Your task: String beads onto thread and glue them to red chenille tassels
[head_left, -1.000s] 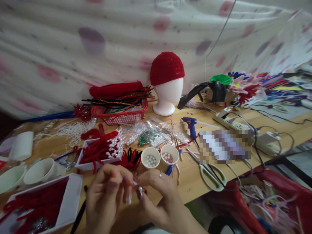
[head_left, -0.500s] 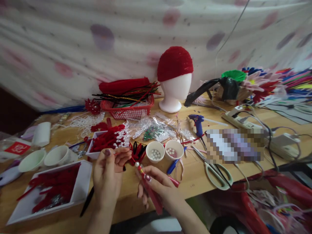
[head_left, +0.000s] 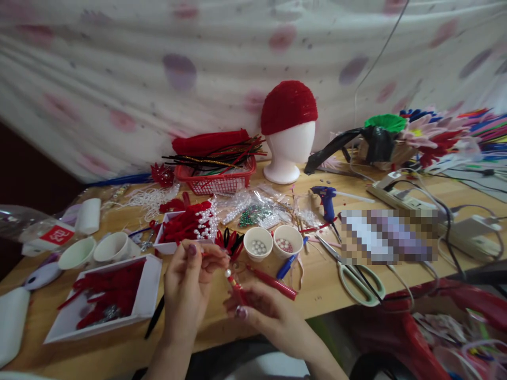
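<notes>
Near the table's front edge, the red stick gripped by the right hand is best kept steady; left hand's grip can't be told tbh.

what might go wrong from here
The small pearl bead at the tip of the red item in the right hand could slip and roll away. The open cup of pale beads near the left hand might be knocked and spill. The scissors lie with handles near the edge of the table, so they may be brushed off.
</notes>
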Motion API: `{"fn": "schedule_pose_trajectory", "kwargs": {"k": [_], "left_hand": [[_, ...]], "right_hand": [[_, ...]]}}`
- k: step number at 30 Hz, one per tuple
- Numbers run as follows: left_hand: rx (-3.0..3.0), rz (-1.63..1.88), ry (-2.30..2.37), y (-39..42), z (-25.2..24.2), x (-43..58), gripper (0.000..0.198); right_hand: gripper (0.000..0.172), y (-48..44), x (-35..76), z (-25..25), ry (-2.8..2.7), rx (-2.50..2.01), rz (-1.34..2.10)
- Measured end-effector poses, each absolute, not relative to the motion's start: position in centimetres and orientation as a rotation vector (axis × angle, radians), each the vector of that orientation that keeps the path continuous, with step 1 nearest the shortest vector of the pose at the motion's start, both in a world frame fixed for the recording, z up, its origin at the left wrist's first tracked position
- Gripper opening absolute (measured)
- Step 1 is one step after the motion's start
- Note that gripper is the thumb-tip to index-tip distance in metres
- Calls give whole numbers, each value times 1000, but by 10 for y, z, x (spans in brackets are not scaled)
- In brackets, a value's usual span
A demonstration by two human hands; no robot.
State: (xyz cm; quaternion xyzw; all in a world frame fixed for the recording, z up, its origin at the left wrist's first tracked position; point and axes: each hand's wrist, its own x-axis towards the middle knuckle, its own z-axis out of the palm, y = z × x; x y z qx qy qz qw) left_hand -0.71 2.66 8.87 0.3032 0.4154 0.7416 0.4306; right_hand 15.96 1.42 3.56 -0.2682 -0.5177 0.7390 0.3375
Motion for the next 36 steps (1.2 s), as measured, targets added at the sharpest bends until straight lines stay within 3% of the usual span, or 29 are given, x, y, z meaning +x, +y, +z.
{"fn": "schedule_pose_trajectory", "kwargs": {"k": [3, 7, 13, 16, 20, 23, 30, 32, 36], "left_hand": [[910, 1601, 949, 13, 89, -9, 33], [951, 1512, 878, 5, 87, -11, 30], [808, 1646, 879, 10, 84, -14, 31], [698, 1597, 915, 10, 85, -11, 36], [749, 1561, 887, 11, 83, -11, 37], [787, 1575, 908, 14, 80, -12, 39], [853, 1581, 989, 10, 72, -23, 36], [924, 1597, 1042, 8, 72, -24, 34], [1284, 1585, 1140, 7, 77, -18, 35]], "right_hand": [[49, 14, 159, 51, -1549, -797, 1511], [13, 20, 145, 60, -1655, -751, 1154], [28, 22, 135, 53, -1746, -816, 1289], [23, 20, 145, 53, -1821, -812, 1344], [34, 18, 169, 54, -1810, -832, 1198], [22, 18, 192, 55, -1699, -763, 1151], [27, 34, 241, 44, -1008, -1033, 993], [36, 39, 251, 43, -960, -1094, 866], [72, 38, 257, 46, -1025, -1115, 712]]}}
